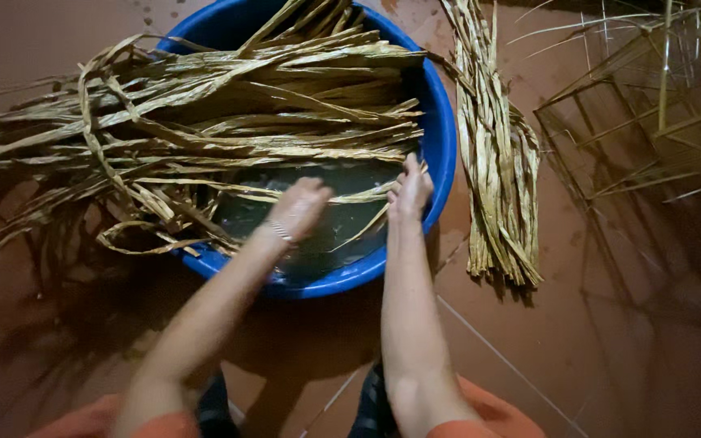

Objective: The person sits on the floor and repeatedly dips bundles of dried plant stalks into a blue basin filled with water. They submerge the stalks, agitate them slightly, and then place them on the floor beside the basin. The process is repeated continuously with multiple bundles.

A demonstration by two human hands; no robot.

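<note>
While water is lying dark in the bottom of the blue plastic basin (445, 138), a heap of dried, straw-coloured leaf strips (229, 105) is being draped across its rim, trailing out toward nine o'clock over the reddish-brown tiled floor (578, 341). The left hand (298, 207) is being held above the water at the basin's six o'clock side, blurred, so whether its fingers are apart or together cannot be told; a thin bracelet (281, 233) is being worn at its wrist. The right hand (411, 188) is being pressed against the strips near the basin's four o'clock rim, fingers together and curled on a few strands. A separate bundle of strips (496, 154) is being left lying at three o'clock, just beside the basin, and a frame of thin sticks (642, 105) is being shown at two o'clock.
</note>
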